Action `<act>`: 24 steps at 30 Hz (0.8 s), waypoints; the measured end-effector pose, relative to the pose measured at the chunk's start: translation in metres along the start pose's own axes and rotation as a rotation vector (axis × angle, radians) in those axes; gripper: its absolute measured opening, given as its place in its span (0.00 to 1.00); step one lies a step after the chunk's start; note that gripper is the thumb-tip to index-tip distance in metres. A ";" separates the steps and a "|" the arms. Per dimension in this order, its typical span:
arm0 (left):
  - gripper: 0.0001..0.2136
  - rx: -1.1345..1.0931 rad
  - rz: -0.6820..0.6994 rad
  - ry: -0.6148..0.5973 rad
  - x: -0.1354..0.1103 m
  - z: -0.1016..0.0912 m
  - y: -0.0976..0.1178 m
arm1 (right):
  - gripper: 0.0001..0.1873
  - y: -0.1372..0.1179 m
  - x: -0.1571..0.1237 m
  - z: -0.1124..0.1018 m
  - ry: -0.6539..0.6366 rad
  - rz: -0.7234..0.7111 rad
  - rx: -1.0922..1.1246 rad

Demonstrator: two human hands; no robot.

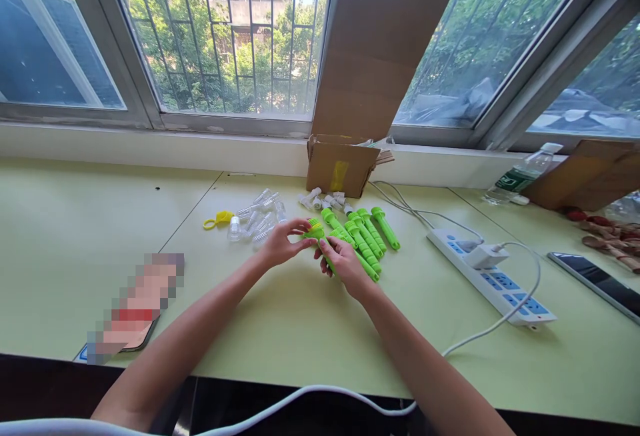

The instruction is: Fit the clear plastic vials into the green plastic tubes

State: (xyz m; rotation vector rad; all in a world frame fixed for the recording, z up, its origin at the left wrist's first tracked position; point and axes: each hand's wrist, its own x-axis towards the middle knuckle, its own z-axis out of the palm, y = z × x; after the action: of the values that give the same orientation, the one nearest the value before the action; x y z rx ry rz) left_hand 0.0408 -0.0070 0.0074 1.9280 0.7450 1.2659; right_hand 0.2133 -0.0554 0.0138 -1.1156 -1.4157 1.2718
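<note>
While left hand (283, 243) pinches its top, green tube (315, 231) between hands, right hand (347, 264) clasping it

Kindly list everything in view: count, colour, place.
trees: several, green, outside
windows: several, grey-framed, back
table: one, greenish, front
box: one, brown, back
white pieces: several, white, centre
handles: several, green, centre
clear pieces: several, colourless, centre left
yellow ring: one visible, yellow, left
power strip: one, white, right
cables: several, white, right and front
bottle: one, clear, back right
cardboard: one, brown, right
phone: one, dark, right
blurred object: one, pinkish, left
brown pieces: several, reddish, right
left hand, right hand: two, bare, centre
arms: two, bare, front
</note>
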 end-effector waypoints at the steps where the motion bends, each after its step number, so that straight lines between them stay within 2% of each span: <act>1: 0.16 0.004 -0.001 -0.001 0.000 0.000 0.000 | 0.20 0.001 0.000 0.000 -0.006 -0.004 0.000; 12: 0.16 -0.003 0.007 0.006 0.000 -0.001 0.001 | 0.19 -0.002 0.000 0.001 -0.027 0.014 0.070; 15: 0.16 -0.003 0.001 0.013 0.000 0.000 0.001 | 0.18 -0.002 -0.001 0.001 -0.035 0.062 0.122; 18: 0.16 -0.009 -0.007 0.011 -0.001 0.002 0.002 | 0.19 -0.001 -0.002 0.001 0.013 0.119 0.158; 21: 0.16 -0.013 -0.011 0.000 -0.002 0.002 0.001 | 0.25 0.000 -0.002 0.002 0.074 0.142 0.159; 24: 0.17 -0.014 -0.020 -0.007 -0.002 0.002 0.000 | 0.22 0.001 -0.001 0.002 0.084 0.123 0.141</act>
State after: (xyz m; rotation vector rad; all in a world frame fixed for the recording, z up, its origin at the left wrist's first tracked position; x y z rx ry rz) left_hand 0.0418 -0.0092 0.0062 1.9085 0.7476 1.2482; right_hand 0.2118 -0.0568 0.0128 -1.1599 -1.1915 1.3725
